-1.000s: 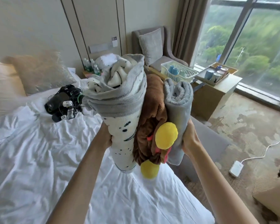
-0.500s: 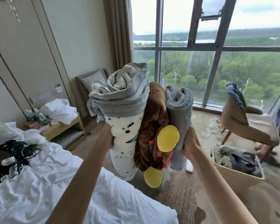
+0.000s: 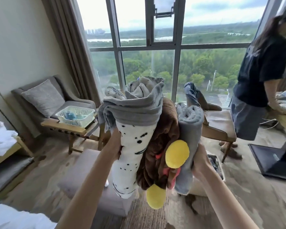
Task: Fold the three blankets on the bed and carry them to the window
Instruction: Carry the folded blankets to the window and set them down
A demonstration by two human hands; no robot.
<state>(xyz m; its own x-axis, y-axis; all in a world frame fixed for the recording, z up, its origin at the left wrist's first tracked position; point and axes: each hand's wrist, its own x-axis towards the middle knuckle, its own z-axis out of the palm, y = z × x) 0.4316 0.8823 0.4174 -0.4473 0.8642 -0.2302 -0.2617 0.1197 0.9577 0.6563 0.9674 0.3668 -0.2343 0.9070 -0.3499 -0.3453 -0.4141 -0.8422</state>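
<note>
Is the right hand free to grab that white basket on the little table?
Probably not now. The right hand grips the grey blanket, pressing the brown blanket and spotted blanket against the left hand; the basket sits beyond them, to the left.

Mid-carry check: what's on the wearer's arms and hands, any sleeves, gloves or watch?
Both forearms are bare to the frame's edge: no sleeves, watch or bracelet. The left hand and right hand wear no gloves; their fingers are mostly hidden behind the blanket bundle, so rings cannot be told.
</note>
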